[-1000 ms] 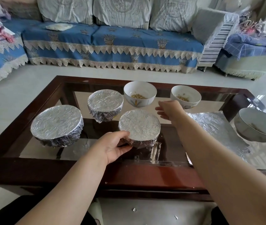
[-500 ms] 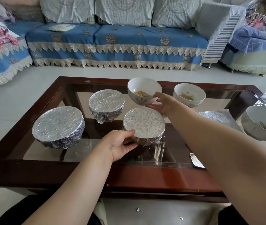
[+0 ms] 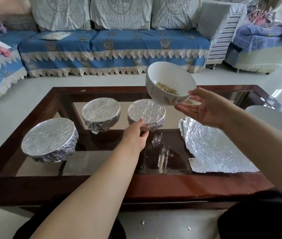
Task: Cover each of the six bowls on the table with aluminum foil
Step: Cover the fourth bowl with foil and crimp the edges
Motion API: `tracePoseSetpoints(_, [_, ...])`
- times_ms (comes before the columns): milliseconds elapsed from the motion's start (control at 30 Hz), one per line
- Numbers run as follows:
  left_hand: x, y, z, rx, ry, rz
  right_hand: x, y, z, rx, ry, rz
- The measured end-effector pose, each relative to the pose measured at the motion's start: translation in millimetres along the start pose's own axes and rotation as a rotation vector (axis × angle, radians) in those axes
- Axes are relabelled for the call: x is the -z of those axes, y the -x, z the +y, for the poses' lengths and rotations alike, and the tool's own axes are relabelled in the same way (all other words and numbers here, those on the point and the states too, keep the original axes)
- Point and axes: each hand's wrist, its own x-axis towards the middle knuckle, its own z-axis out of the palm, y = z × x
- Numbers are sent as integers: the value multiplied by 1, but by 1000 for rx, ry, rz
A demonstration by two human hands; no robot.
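Note:
Three foil-covered bowls stand on the glass table [image 3: 102,185]: a large one [image 3: 49,139] at the left, a smaller one [image 3: 101,113] behind it, and a third [image 3: 146,112] in the middle. My left hand [image 3: 136,135] grips the near edge of that middle bowl. My right hand [image 3: 204,108] holds an uncovered white bowl [image 3: 168,83] with pale nuts in it, tilted and lifted above the table. A flat sheet of aluminum foil [image 3: 212,147] lies at the right. A large white bowl [image 3: 274,120] sits uncovered at the far right, partly hidden by my right arm.
The table has a dark wooden frame around a glass top. A blue sofa with lace trim [image 3: 112,49] runs along the far side, an armchair [image 3: 257,47] at the back right. Small foil scraps [image 3: 143,222] lie on the floor near me.
My right hand took the uncovered bowl from the back of the table and raised it up and to the right. My left hand stayed on the middle covered bowl.

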Motion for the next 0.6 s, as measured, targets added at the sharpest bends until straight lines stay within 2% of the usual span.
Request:
tracePoseSetpoints(100, [-10, -15, -1, -200, -441, 46, 17, 20, 16, -66, 19, 4])
tracePoseSetpoints(133, [-13, -15, 0, -274, -606, 11, 21, 23, 22, -89, 11, 14])
tracePoseSetpoints(167, [-14, -22, 0, -283, -699, 19, 25, 26, 28, -107, 6, 21])
tracePoseSetpoints(200, [-14, -26, 2, -270, -708, 18, 28, 27, 34, -124, 6, 31])
tracePoseSetpoints(233, [-15, -35, 5, -240, -614, 8, 30, 28, 39, -143, 9, 33])
tracePoseSetpoints(300, [-9, -75, 14, -68, -401, -171, 33, 29, 48, -184, 28, 31])
tracePoseSetpoints(367, [-3, -83, 15, -17, -403, -290, 33, 28, 55, -223, 53, 20])
tracePoseSetpoints(500, [-19, -17, 26, 102, -284, -219, 29, 26, 65, -269, 117, 12])
tracePoseSetpoints(533, [-21, -11, 28, 104, -248, -161, 28, 25, 68, -269, 131, 10])
tracePoseSetpoints(600, [-25, -5, 32, 26, -347, -65, 25, 24, 73, -265, 148, 6])
